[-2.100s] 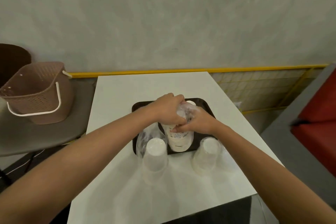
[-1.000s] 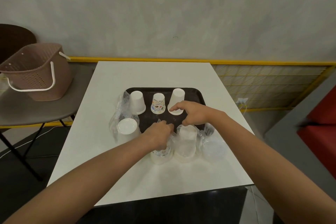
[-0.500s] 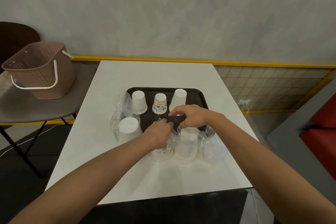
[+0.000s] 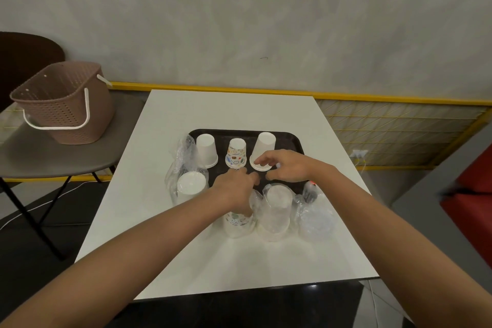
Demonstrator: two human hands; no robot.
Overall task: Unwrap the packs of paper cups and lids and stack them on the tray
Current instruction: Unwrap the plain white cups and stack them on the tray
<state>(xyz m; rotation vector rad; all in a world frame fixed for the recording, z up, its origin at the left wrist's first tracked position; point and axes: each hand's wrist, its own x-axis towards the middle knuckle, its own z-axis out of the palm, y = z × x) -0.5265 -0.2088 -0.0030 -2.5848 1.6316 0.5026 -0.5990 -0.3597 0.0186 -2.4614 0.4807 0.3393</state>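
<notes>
A dark tray (image 4: 288, 138) sits mid-table with three upside-down cup stacks along its back: a white stack (image 4: 206, 151), a printed stack (image 4: 237, 153) and another white stack (image 4: 264, 150). Four plastic-wrapped packs stand by its front edge: a white cup pack (image 4: 190, 188) at the left, a printed cup pack (image 4: 238, 224), a second white cup pack (image 4: 275, 209), and a clear lid pack (image 4: 315, 217). My left hand (image 4: 234, 190) grips the top of the printed cup pack. My right hand (image 4: 288, 165) hovers over the tray beside it, fingers apart, nothing visible in them.
The white table (image 4: 239, 106) ends close in front of me and butts against a grey wall. A brown basket (image 4: 64, 104) rests on a grey chair seat (image 4: 40, 157) to the left. A yellow wire rail (image 4: 399, 120) and a red seat (image 4: 476, 189) stand at the right.
Two seconds ago both hands worked on the printed pack. That pack now stands at the tray's front under my left hand, and my right hand has come off it.
</notes>
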